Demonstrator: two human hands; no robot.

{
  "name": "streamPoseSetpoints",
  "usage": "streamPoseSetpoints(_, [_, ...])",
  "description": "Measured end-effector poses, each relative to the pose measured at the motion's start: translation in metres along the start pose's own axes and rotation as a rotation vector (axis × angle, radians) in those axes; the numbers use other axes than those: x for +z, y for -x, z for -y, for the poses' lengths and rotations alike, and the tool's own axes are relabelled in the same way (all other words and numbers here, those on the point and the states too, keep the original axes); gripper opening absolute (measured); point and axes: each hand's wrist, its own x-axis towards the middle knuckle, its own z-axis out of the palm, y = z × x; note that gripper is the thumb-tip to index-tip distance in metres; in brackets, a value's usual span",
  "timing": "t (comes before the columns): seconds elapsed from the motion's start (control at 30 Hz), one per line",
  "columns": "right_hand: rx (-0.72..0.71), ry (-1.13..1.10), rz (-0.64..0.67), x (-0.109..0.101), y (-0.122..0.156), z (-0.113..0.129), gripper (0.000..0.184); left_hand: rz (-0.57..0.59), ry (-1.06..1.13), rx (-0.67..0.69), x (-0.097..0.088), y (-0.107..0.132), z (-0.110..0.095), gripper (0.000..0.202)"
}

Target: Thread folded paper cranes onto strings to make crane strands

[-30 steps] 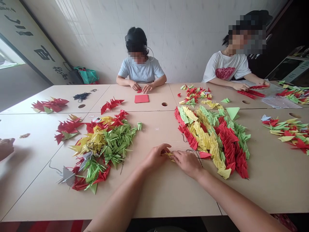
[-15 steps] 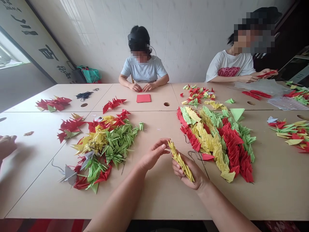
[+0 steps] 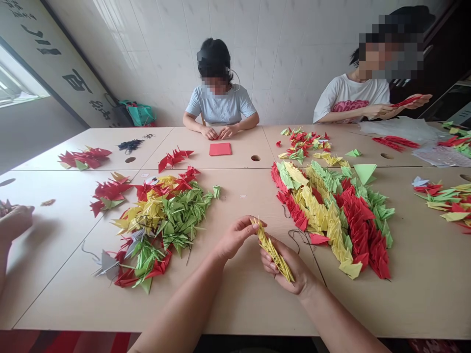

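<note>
A strand of folded yellow paper pieces [image 3: 276,258], stacked tightly in a row, lies slanted across the palm of my right hand [image 3: 290,269], whose fingers wrap round it from below. My left hand [image 3: 237,236] pinches the strand's upper end between thumb and fingers; the fingertips partly hide that end. Just right of my hands lie long strands of folded paper cranes [image 3: 333,211] in red, yellow and green. To the left sits a loose heap of paper cranes [image 3: 180,211], with dark thread trailing from it.
Across the table, one person [image 3: 221,105] folds beside a stack of red paper [image 3: 220,149]; another person [image 3: 355,98] holds red folded paper. Someone's hand [image 3: 16,220] enters at the left edge. Black thread [image 3: 130,146] and more cranes [image 3: 84,158] lie farther back.
My left fingertips have closed onto the strand's upper end. At the left edge, the other person's hand has come further into view. The person at the right has raised the red paper slightly.
</note>
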Motion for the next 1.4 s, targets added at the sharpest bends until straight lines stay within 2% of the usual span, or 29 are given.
streamPoseSetpoints(0.2, [0.006,-0.083,-0.024,-0.0012,-0.0028,-0.0006,0.023,0.068,0.007,0.014,0.0008,0.0019,-0.0004,0.031])
streamPoseSetpoints(0.33, [-0.017,-0.138,-0.041,-0.0026,-0.004,-0.0032,0.024,0.182,-0.012,-0.011,0.0003,0.0043,0.0008,0.05])
streamPoseSetpoints(0.43, [-0.014,-0.135,-0.055,-0.0036,-0.0044,-0.0052,0.027,0.215,-0.03,-0.024,0.0,0.0049,0.0023,0.055])
streamPoseSetpoints(0.73, [-0.015,-0.103,-0.07,-0.0049,-0.0048,-0.0062,0.027,0.218,-0.027,-0.064,0.0025,0.0054,-0.0013,0.056])
streamPoseSetpoints(0.93, [-0.026,-0.1,-0.07,-0.0036,-0.0059,-0.005,0.03,0.29,-0.024,-0.1,0.0031,0.0058,0.0019,0.071])
streamPoseSetpoints(1.2, [-0.043,-0.081,-0.11,-0.003,-0.0059,-0.0065,0.03,0.289,-0.019,-0.138,0.0043,0.0061,0.0018,0.071])
streamPoseSetpoints(1.4, [-0.061,-0.093,-0.137,0.0003,-0.0062,-0.0033,0.03,0.292,-0.02,-0.141,0.0083,0.0071,0.0049,0.086])
